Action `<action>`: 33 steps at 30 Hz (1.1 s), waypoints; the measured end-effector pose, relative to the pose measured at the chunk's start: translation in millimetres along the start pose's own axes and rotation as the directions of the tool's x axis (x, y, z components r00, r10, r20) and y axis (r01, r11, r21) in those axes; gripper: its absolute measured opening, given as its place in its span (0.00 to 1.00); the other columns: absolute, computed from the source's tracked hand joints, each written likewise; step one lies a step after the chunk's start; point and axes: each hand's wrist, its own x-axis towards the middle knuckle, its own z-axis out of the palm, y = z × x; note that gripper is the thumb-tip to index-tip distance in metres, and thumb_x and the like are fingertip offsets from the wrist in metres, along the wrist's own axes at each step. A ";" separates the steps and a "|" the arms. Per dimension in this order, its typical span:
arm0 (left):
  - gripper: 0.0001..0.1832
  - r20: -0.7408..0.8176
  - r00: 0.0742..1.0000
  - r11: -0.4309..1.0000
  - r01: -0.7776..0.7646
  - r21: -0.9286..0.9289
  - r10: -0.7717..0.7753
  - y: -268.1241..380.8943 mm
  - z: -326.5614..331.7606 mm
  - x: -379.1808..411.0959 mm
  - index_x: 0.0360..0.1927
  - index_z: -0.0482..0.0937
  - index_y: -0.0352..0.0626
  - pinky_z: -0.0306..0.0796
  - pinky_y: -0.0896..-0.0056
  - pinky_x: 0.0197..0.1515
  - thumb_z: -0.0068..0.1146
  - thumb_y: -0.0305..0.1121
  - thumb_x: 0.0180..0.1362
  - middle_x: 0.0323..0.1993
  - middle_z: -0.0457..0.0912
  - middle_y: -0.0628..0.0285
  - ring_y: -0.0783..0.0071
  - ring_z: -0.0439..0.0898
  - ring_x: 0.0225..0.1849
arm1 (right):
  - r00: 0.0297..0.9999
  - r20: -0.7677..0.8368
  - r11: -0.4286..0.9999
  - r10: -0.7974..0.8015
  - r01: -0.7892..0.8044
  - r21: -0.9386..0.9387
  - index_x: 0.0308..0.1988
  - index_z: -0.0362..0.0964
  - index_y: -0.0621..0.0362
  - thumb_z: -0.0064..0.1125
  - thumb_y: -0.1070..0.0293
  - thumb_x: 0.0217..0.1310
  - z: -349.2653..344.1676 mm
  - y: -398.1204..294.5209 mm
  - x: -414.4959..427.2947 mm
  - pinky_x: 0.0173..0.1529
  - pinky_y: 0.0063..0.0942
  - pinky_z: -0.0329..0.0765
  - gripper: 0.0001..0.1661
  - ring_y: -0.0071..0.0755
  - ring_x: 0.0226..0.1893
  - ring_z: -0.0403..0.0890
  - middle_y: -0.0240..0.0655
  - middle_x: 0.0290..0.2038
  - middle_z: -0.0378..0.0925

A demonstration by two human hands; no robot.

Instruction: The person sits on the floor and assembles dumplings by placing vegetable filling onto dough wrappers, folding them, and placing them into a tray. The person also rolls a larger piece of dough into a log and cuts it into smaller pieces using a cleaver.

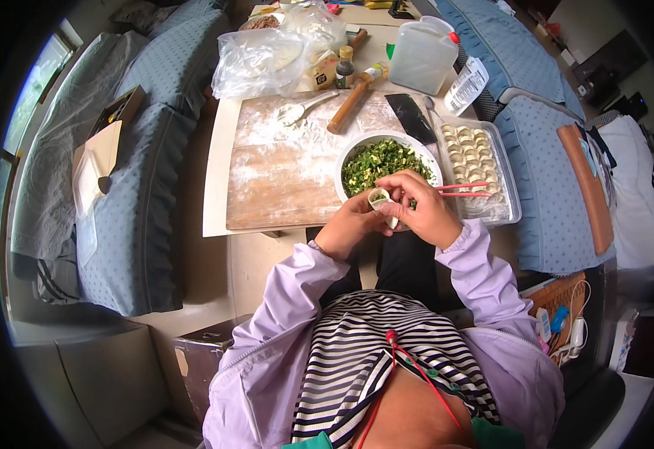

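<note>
My left hand (345,225) and my right hand (427,209) hold a dough wrapper (381,204) between their fingertips. The wrapper is folded into a cup, and some green filling shows inside. Right below it stands a white bowl (339,173) of chopped green filling (380,160) with pale yellow bits. Two red chopsticks (466,186) stick out to the right from behind my right hand; whether it grips them or they rest on the bowl, I cannot tell. Beside the bowl, a clear plastic tray (513,196) holds rows of formed dumplings (469,147).
A floured wooden board (271,196) covers the table's left side, with a spoon of flour (294,114) and a rolling pin (349,106) on it. A dark scraper (411,118) lies near the tray. Farther back are plastic bags (259,62), a bottle (345,68) and a jug (423,56).
</note>
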 end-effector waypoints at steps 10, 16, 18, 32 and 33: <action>0.18 0.049 0.998 0.998 -0.035 -0.051 0.038 -1.0 2.3 -1.1 0.58 0.68 0.36 0.75 0.73 0.43 0.49 0.30 0.66 0.43 0.79 0.59 0.71 0.81 0.41 | 0.995 -0.076 0.996 -0.059 0.053 -0.078 0.36 0.73 0.63 0.62 0.74 0.56 4.8 -3.4 -2.1 0.33 0.30 0.75 0.07 0.35 0.28 0.78 0.37 0.33 0.73; 0.15 0.053 0.998 0.995 -0.020 -0.099 0.025 -4.4 3.4 1.7 0.56 0.69 0.36 0.75 0.73 0.44 0.47 0.30 0.67 0.42 0.79 0.59 0.71 0.81 0.40 | 0.972 -0.117 0.932 -0.204 0.156 -0.328 0.35 0.69 0.62 0.59 0.75 0.55 7.0 -3.7 -1.3 0.39 0.37 0.73 0.07 0.47 0.35 0.76 0.41 0.34 0.72; 0.15 0.042 0.999 0.993 -0.022 -0.119 0.027 -6.7 5.0 2.1 0.54 0.70 0.36 0.75 0.73 0.44 0.46 0.30 0.68 0.42 0.79 0.59 0.71 0.81 0.39 | 0.979 -0.126 0.942 -0.159 0.112 -0.315 0.36 0.69 0.62 0.59 0.76 0.55 6.8 -0.6 -0.5 0.40 0.37 0.73 0.07 0.46 0.36 0.76 0.41 0.34 0.72; 0.15 0.035 0.998 0.992 0.051 -0.116 -0.047 -0.2 9.6 0.8 0.55 0.70 0.35 0.76 0.72 0.43 0.44 0.30 0.68 0.45 0.79 0.57 0.66 0.82 0.41 | 0.986 -0.056 0.923 -0.158 0.127 -0.362 0.36 0.69 0.60 0.56 0.73 0.58 -0.8 -7.6 3.0 0.42 0.37 0.71 0.05 0.47 0.38 0.74 0.39 0.33 0.72; 0.15 0.031 0.999 0.990 0.047 -0.131 -0.043 0.9 9.9 0.6 0.55 0.70 0.35 0.76 0.72 0.43 0.44 0.31 0.68 0.45 0.79 0.57 0.66 0.82 0.41 | 0.986 -0.062 0.925 -0.157 0.125 -0.358 0.35 0.69 0.61 0.56 0.73 0.58 -1.7 -6.0 4.2 0.43 0.37 0.71 0.05 0.47 0.38 0.74 0.40 0.33 0.71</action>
